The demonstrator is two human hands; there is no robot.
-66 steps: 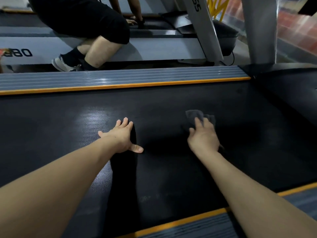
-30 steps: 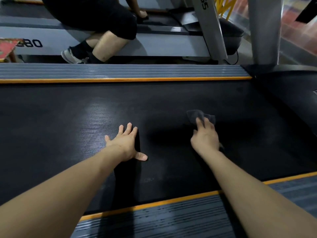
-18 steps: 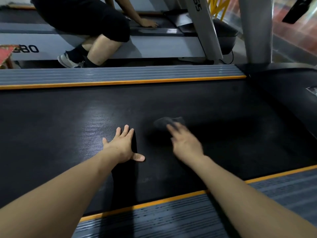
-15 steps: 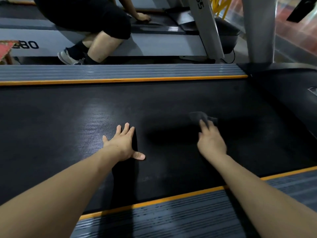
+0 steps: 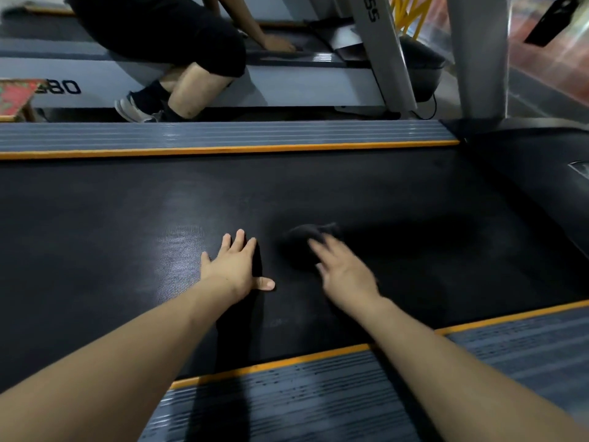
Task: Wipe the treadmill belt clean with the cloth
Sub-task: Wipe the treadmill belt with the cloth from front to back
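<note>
1. Since half a second earlier, the right hand had swept leftward with the cloth, which lay closer to the left hand than it had; the left hand had stayed planted in the same spot.
2. Two bare forearms reached over one treadmill belt. One cloth was in view, dark, soft and bunched, blurred by motion, lying on the belt just beyond the right hand.
3. Right-hand fingers were stretched out fairly straight and pressed down on the near part of the cloth; the blur hid whether the thumb touched it.
4. Left-hand fingers were straight and close together, thumb spread out to the side, palm flat on the belt, holding nothing.
5. The belt was black with a fine dotted texture that caught a pale sheen left of the left hand.
6. Two grey ribbed side rails flanked the belt, the far rail and the near rail, each edged by an orange strip.
7. One neighbouring treadmill stood beyond, pale grey, with dark characters reading "80" on its side and "SS" on its slanted upright.
8. One other person in black shorts, dark socks and a grey shoe crouched on that machine, a hand on its belt.
</note>
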